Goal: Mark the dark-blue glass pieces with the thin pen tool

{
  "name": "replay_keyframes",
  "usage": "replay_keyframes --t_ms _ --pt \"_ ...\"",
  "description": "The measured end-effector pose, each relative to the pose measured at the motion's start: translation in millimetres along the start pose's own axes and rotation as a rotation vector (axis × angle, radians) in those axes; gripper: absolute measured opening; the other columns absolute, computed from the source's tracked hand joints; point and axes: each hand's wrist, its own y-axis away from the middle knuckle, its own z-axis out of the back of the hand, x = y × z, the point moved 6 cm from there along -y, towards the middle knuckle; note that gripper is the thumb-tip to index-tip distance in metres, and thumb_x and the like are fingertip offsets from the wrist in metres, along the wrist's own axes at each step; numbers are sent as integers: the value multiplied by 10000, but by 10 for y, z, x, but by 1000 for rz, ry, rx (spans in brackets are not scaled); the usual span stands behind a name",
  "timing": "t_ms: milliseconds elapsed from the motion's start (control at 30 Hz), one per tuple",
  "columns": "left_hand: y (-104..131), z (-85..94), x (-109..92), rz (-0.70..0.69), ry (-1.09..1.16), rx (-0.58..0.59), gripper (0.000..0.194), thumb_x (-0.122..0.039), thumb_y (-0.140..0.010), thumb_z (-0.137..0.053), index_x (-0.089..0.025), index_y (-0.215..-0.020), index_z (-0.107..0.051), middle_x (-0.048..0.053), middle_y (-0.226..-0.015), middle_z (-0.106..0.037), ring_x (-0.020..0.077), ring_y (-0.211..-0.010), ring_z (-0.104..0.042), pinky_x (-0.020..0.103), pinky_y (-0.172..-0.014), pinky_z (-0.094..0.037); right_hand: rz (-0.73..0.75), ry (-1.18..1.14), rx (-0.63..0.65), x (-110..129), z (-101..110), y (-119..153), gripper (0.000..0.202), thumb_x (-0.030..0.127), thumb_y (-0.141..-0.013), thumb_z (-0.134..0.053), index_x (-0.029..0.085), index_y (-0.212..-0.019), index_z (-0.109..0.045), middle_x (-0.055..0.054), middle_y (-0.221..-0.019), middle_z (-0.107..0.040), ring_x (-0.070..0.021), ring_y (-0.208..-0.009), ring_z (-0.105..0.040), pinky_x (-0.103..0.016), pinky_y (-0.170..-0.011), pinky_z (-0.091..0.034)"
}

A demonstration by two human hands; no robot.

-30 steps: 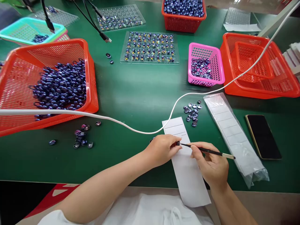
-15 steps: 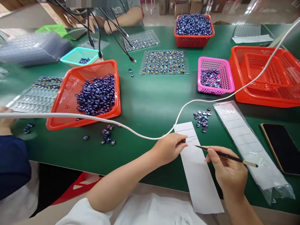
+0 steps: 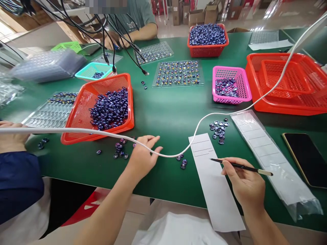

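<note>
In the head view my left hand [image 3: 143, 154] is over the table beside the orange basket, thumb and fingers apart, with nothing visible between them. Just left of it lie several small shiny purple-blue rings [image 3: 119, 148]; the hand partly hides one. My right hand [image 3: 246, 182] grips slim black tweezers [image 3: 240, 166] with a gold-coloured end. Their tip points left, over a white paper strip [image 3: 214, 190] with printed lines near its top. A few dark rings [image 3: 183, 164] lie left of the strip, and another loose group [image 3: 219, 129] lies above it on the right.
A white cable [image 3: 163, 155] crosses the table, passing in front of my left hand. Around are an orange basket of rings [image 3: 74, 119], a pink basket [image 3: 245, 98], a bagged strip stack [image 3: 270, 160], and a phone [image 3: 306, 160]. Co-workers' hands [image 3: 12, 136] are at left and far side.
My left hand has moved left from the paper strip and its fingers have opened. Dark rings now show left of the strip. My right hand keeps the tweezers in nearly the same place.
</note>
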Motion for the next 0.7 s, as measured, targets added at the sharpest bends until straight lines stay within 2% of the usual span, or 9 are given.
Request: replay_keyframes --t_ms 67,133,233,367,533,600,700 --pt "5 -37 -263 -50 197 71 289 -309 -935 -580 -187 -1182 -666 122 -1138 -644 288 -1102 -576 447 -966 -491 -3 19 8 -31 -3 1 181 417 -909 -697 251 -974 -725 19 -671 -703 -154 -627 -687 -247 -611 -527" --pt "5 -144 -483 -56 374 213 221 -318 -929 -613 -194 -1099 -683 88 -1067 -677 245 -1030 -607 382 -905 -510 -6 37 10 -60 -5 -3 189 424 -907 -697 248 -972 -725 18 -670 -703 -160 -628 -690 -255 -615 -523" --pt "0 -304 -638 -30 465 343 110 -287 -917 -637 -198 -945 -696 47 -939 -696 215 -937 -613 349 -844 -504 -12 45 5 -86 -11 -14 206 432 -901 -698 237 -962 -726 7 -681 -704 -174 -643 -694 -269 -618 -521" --pt "-13 -354 -655 -49 436 369 88 -258 -906 -633 -205 -869 -693 32 -893 -689 221 -922 -605 351 -822 -488 -38 -7 25 -80 -20 -35 220 436 -906 -687 228 -970 -718 0 -711 -704 -172 -652 -689 -271 -630 -527" --pt "-26 -275 -674 -19 410 435 155 -293 -943 -552 -220 -859 -659 13 -848 -670 191 -798 -615 297 -687 -469 -85 -15 91 3 67 -115 240 444 -910 -674 217 -981 -709 -12 -728 -707 -176 -653 -693 -271 -633 -549" --pt "-69 -250 -748 -36 394 434 148 -286 -951 -530 -217 -877 -640 13 -835 -666 184 -765 -611 291 -666 -461 -84 2 92 43 111 -175 254 449 -904 -679 207 -974 -710 -18 -710 -700 -184 -646 -692 -282 -634 -556" --pt "-166 -276 -952 -152 327 434 131 -211 -935 -514 -201 -908 -642 35 -838 -675 203 -792 -620 308 -688 -468 -83 -34 120 60 87 -278 266 452 -898 -682 193 -960 -702 -14 -680 -686 -180 -625 -683 -280 -624 -560"
